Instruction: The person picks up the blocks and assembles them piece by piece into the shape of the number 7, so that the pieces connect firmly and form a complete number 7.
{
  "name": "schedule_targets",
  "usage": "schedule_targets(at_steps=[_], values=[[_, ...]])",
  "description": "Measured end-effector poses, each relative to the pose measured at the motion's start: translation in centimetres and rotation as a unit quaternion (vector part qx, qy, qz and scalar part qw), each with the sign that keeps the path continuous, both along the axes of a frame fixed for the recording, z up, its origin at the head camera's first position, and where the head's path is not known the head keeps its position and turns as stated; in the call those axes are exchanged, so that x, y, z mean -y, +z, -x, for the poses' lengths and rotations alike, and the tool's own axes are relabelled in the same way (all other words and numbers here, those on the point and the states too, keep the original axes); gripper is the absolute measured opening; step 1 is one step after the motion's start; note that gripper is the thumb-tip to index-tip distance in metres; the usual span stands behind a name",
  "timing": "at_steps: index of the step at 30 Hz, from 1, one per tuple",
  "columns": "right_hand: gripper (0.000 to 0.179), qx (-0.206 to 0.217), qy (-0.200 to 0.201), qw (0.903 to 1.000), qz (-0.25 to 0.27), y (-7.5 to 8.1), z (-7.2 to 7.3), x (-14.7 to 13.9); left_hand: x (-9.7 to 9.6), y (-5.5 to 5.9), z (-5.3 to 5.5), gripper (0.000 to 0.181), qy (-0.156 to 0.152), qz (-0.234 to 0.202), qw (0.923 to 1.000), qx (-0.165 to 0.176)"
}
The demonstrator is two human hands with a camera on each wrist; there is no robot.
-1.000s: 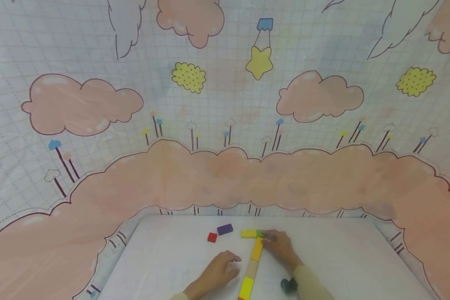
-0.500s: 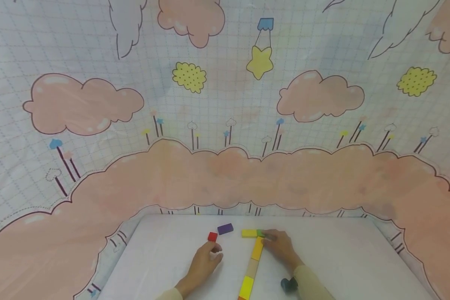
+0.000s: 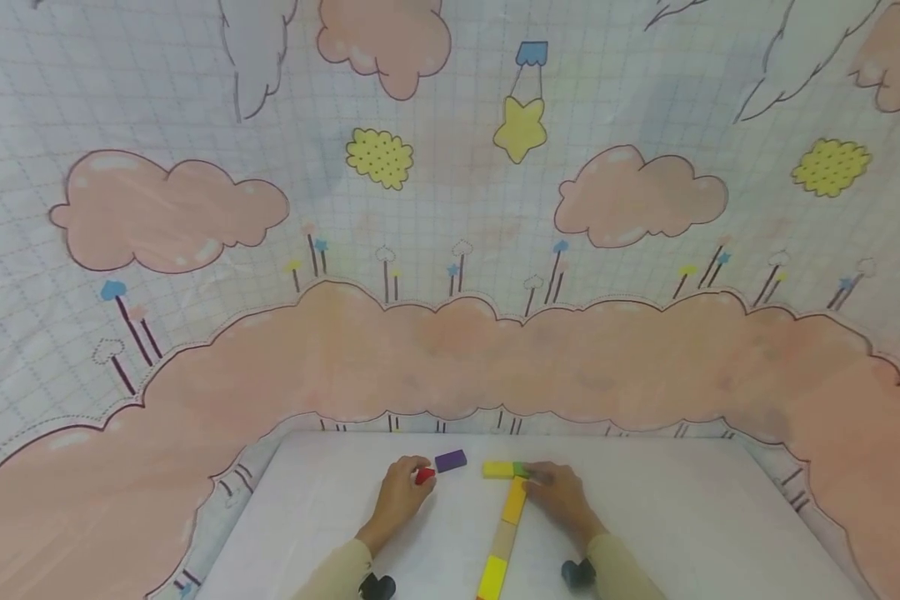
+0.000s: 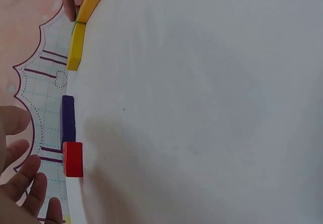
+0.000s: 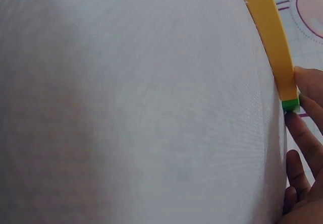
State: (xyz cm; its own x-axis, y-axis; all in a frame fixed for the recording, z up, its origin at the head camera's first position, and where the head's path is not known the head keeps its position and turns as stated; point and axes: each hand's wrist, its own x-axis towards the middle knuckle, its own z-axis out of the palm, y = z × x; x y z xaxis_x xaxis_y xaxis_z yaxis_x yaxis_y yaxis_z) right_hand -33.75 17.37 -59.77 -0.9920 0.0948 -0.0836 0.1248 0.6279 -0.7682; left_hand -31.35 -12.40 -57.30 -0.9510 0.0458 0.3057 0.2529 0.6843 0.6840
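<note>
My left hand (image 3: 401, 493) reaches to the small red block (image 3: 424, 476), thumb and index finger spread around it. In the left wrist view its fingers (image 4: 31, 181) are parted, with a gap between them and the red block. A purple block (image 3: 451, 461) lies just beyond. My right hand (image 3: 562, 492) holds the green block (image 5: 290, 105) with its fingertips, the thumb against the orange block (image 3: 515, 500). The green block is mostly covered by the fingers and sits at the right end of a yellow block (image 3: 498, 470).
From the orange block, a row runs toward me: a plain wood block (image 3: 503, 540), then a yellow block (image 3: 492, 575), with an orange-red edge at the frame's bottom. All lie on a white table (image 3: 682, 500) before a cloud-patterned cloth (image 3: 495, 358).
My left hand has moved forward and left from beside the row to the red block, which now shows between thumb and index finger in the head view. The right hand has stayed in place.
</note>
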Motion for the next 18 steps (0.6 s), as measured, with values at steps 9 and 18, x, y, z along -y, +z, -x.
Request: schedule_targets(at_steps=[9, 18], values=[[0.031, 0.002, 0.000, 1.0000, 0.005, -0.2, 0.0, 0.0, 0.1, 0.3, 0.9, 0.027, 0.000, -0.004, 0.9998, 0.020], [0.031, 0.000, -0.001, 1.0000, 0.002, 0.2, -0.2, 0.1, -0.2, 0.0, 2.0, 0.034, -0.002, -0.007, 0.9992, 0.039]])
